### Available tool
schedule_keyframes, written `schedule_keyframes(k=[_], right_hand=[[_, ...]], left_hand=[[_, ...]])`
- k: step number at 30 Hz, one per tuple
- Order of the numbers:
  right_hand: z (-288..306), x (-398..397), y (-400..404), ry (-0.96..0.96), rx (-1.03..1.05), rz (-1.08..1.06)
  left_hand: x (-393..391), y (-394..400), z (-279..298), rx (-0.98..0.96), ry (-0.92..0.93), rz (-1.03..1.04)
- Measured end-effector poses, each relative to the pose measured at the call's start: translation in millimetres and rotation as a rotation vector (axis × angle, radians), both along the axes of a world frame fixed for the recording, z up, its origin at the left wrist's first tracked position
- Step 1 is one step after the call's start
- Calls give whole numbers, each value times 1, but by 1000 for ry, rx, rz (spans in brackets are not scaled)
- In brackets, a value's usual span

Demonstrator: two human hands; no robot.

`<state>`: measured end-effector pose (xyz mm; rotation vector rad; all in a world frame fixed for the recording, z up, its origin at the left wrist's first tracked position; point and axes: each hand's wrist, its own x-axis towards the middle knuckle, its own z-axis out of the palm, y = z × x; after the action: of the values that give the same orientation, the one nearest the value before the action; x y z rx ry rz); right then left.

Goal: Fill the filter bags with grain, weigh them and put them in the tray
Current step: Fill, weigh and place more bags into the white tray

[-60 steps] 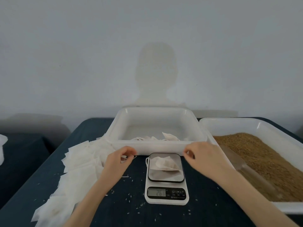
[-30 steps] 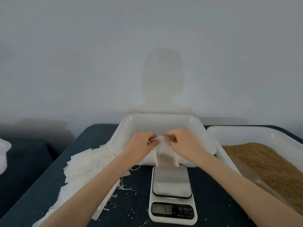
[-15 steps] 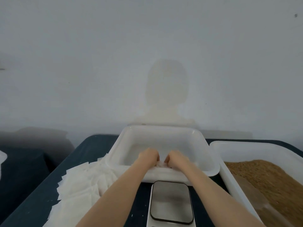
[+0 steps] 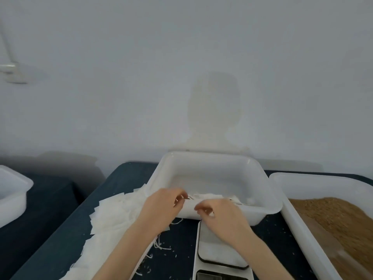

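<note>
Head: bags (image 4: 212,197) beyond empty grips

Scale (image 4: 220,257) display cut off below

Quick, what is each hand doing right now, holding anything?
Left hand: fingers loosely curled at the tray rim, nothing visibly held.
Right hand: the same, empty as far as shows.

white tray (image 4: 270,208), brown grain (image 4: 335,217); dark blue table (image 4: 125,178)
</note>
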<state>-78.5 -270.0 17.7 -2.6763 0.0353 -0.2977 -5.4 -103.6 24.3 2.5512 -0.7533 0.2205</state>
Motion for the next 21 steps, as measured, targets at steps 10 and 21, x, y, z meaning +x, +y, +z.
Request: schedule_keyframes(k=[10,21], right_hand=[[-52,-60,74,188,282,181],[-77,-67,117,245,342,178]], left_hand=[[-62,107,-99,148,-82,366],[-60,126,-124,117,-219,235]])
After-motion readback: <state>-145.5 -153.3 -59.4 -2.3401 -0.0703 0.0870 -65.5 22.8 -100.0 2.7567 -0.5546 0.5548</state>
